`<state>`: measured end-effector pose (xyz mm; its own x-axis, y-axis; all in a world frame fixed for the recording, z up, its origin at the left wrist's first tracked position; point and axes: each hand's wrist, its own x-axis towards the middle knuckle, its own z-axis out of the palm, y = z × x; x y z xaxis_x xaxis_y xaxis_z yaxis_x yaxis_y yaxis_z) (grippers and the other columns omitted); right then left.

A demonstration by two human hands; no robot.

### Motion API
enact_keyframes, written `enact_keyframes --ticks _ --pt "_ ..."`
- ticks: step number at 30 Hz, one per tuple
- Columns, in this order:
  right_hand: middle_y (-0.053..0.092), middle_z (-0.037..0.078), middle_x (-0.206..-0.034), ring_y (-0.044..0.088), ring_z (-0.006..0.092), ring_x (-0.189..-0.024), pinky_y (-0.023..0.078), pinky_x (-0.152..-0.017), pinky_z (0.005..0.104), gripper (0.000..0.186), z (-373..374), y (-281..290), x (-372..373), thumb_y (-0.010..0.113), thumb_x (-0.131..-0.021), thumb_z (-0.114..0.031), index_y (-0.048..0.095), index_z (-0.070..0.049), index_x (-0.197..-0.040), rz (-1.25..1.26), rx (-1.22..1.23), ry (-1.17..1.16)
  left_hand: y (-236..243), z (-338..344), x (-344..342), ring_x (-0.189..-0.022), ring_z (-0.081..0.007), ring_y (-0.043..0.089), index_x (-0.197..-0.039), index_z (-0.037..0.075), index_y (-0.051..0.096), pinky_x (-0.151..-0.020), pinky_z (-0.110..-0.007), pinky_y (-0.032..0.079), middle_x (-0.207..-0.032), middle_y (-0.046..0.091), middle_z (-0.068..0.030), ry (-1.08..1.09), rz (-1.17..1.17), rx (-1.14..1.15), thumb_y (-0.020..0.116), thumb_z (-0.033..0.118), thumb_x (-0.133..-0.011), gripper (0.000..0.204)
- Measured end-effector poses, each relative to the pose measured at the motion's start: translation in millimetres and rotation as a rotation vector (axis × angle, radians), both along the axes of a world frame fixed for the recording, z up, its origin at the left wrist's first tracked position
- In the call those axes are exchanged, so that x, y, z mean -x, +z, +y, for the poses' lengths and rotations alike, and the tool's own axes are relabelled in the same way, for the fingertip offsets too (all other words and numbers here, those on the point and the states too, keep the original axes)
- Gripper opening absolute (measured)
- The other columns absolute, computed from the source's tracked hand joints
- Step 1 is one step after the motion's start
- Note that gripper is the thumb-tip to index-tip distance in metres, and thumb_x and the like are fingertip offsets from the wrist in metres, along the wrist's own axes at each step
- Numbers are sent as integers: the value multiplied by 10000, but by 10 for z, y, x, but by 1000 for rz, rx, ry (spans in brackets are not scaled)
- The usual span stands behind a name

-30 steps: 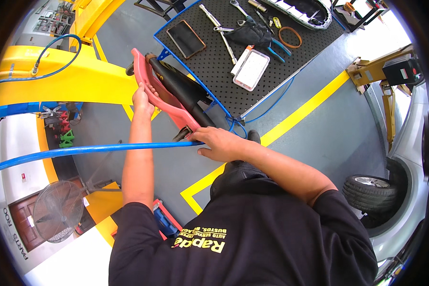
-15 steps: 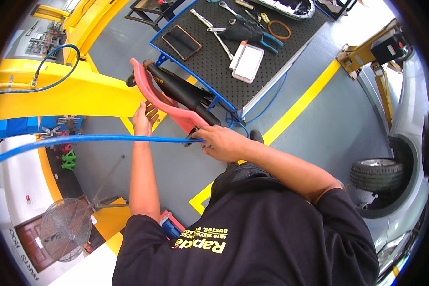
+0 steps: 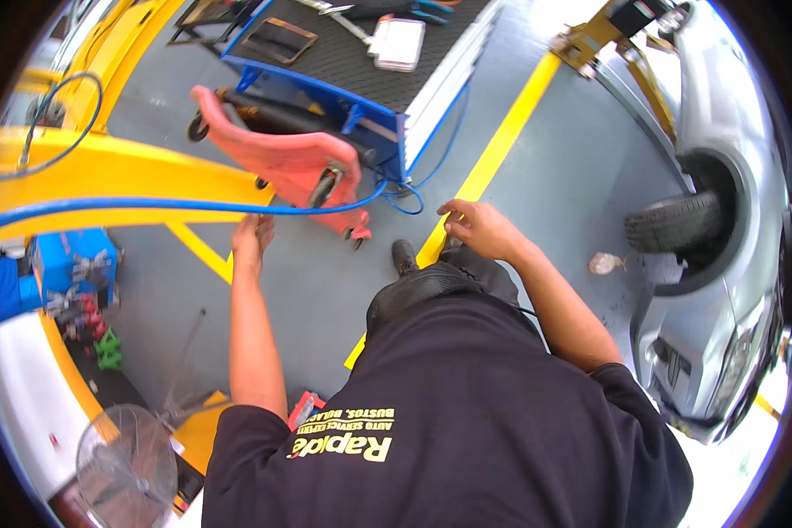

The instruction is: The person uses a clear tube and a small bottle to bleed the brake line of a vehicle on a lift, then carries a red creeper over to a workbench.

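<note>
My left hand [image 3: 253, 231], fingers loosely apart and empty, is below the red wheeled board [image 3: 282, 163], beside a thick blue hose [image 3: 194, 207]. My right hand [image 3: 475, 227] is to the right of the board, fingers loosely curled and apart, holding nothing. The board leans on its side against the blue-sided tool cart [image 3: 380, 141], its casters showing, with a dark cylindrical item [image 3: 317, 123] behind it. The hose crosses in front of the board and loops down beside the cart. On the cart's perforated top lie a phone [image 3: 280, 41], tools and a white case [image 3: 398, 42].
A yellow lift arm [image 3: 79, 167] spans the left. A silver car [image 3: 722, 326] with a turned-out tire [image 3: 673, 220] is at right, near a lift post [image 3: 590, 44]. A fan [image 3: 128, 462], blue equipment [image 3: 79, 264] and green stands [image 3: 107, 348] are lower left.
Both hands have released the red board, which now tilts against the cart with its wheeled face outward. My right hand has moved right and up. The view has shifted, showing more of the car.
</note>
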<state>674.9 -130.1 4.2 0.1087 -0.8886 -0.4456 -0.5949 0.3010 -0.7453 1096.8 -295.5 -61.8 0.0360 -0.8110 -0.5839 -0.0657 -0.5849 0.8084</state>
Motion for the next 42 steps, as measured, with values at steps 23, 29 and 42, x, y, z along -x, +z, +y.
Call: enact_keyframes --ticks 23,29,42 --pt "681 118 -1059 649 209 -952 533 -732 362 366 6664 -1575 876 709 -856 -298 628 -39 -1100 -130 -380 -1328 -1133 1757 3775 -801 -221 630 -1211 112 561 -684 -360 514 -1002 687 -83 -1223 -498 -93 549 279 -949 311" --pt "696 44 -1008 655 180 -933 530 -771 349 406 7806 -1356 894 602 -932 -466 665 -78 -1037 -479 -277 -1789 -1118 3234 5515 -895 -237 662 -1204 97 576 -745 -411 518 -1049 691 -88 -1777 -443 -199 584 303 -918 352" --pt "699 71 -933 671 191 -830 531 -688 381 304 9434 -1677 1021 614 -941 -324 638 -74 -1112 -700 -369 -2236 -1488 5339 7798 -847 -137 627 -1167 131 602 -725 -334 508 -1016 673 -11 -2050 -833 -207 568 354 -952 311"
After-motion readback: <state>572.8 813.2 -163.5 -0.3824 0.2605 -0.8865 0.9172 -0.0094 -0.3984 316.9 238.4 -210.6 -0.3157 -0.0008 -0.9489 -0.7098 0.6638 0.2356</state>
